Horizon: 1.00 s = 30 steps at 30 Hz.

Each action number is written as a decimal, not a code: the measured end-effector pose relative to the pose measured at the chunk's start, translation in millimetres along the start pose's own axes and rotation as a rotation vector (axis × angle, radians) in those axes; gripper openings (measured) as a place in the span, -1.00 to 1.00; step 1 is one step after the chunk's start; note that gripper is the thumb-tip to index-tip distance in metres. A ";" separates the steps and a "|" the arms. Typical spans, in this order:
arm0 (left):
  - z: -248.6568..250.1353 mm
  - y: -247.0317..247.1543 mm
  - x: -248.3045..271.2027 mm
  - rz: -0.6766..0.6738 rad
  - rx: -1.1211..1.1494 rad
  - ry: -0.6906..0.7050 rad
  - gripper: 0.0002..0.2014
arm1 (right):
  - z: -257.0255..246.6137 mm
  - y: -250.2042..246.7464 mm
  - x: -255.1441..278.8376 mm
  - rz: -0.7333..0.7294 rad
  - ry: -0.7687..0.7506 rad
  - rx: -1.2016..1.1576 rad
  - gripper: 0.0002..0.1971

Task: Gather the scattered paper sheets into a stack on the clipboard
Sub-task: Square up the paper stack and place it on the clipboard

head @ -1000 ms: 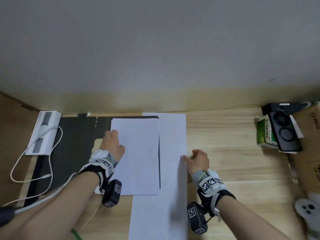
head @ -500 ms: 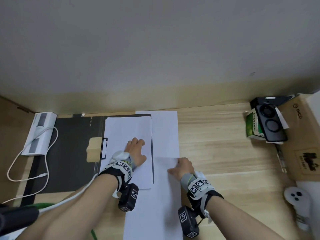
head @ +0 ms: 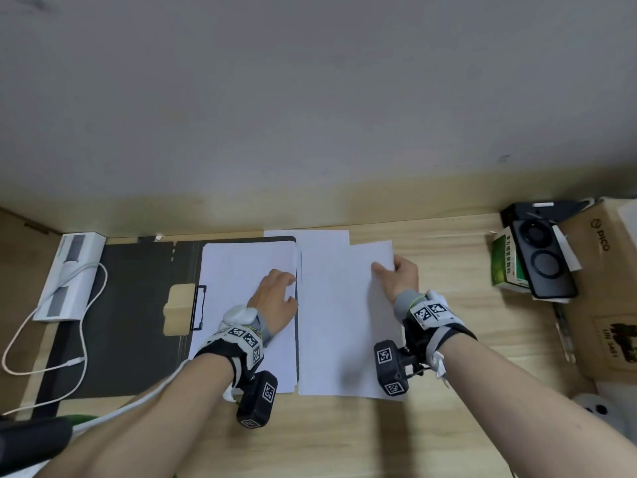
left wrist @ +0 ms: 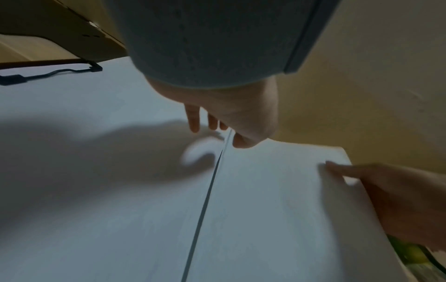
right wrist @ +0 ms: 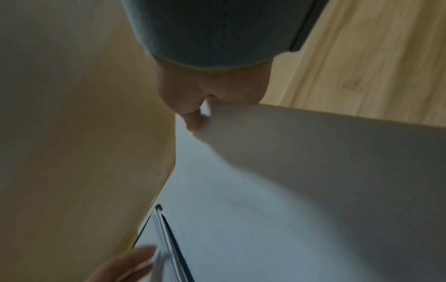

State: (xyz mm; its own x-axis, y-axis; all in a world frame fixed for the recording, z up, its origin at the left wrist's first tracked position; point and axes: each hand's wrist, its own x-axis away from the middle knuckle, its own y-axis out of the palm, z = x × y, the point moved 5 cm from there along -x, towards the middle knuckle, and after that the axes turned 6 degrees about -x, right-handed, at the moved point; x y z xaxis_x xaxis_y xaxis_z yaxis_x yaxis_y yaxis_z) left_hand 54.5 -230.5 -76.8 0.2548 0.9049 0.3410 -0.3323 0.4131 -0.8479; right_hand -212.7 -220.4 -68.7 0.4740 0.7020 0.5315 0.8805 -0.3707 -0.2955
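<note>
— What's your grip doing?

— My right hand [head: 400, 279] pinches the far right edge of a loose white paper sheet [head: 344, 315], thumb on top, fingers curled under; the right wrist view shows that edge lifted and bowed. My left hand [head: 275, 298] lies with relaxed fingers on the white sheet stack [head: 241, 270] that sits on the black clipboard [head: 138, 305], fingertips at the stack's right edge.

— Where is the loose sheet?

— On the pale wooden desk [head: 448, 426], just beside the clipboard's right edge. Another white sheet [head: 320, 238] peeks out behind it at the far end.

— What could go wrong?

— I'm holding by one edge only, so I judge the sheet may sag, fold or crease as I bring it over. Its leading edge could catch on the stack's edge and buckle. If my left hand presses unevenly, the stack could skew under it. And the sheet underneath might drag along and slide away.
</note>
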 end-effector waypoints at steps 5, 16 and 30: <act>6.9 26.1 -3.3 -0.215 -0.077 0.156 -0.45 | 18.5 11.1 16.7 -0.008 0.122 0.087 -0.52; 4.0 26.9 -10.1 -0.166 -0.083 0.071 -0.52 | 38.2 46.7 37.1 -0.246 0.319 0.348 -0.63; 59.0 20.1 -8.5 -0.107 0.078 -0.028 -0.48 | 55.9 -58.9 12.8 -0.097 0.216 0.321 -0.61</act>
State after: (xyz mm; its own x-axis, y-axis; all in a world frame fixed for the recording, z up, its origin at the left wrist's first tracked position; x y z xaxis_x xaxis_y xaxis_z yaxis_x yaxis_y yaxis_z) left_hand -8.0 -223.8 -72.9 0.2672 0.8572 0.4402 -0.3748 0.5133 -0.7720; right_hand -259.0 -155.6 -88.8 0.4102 0.5673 0.7141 0.8894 -0.0756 -0.4508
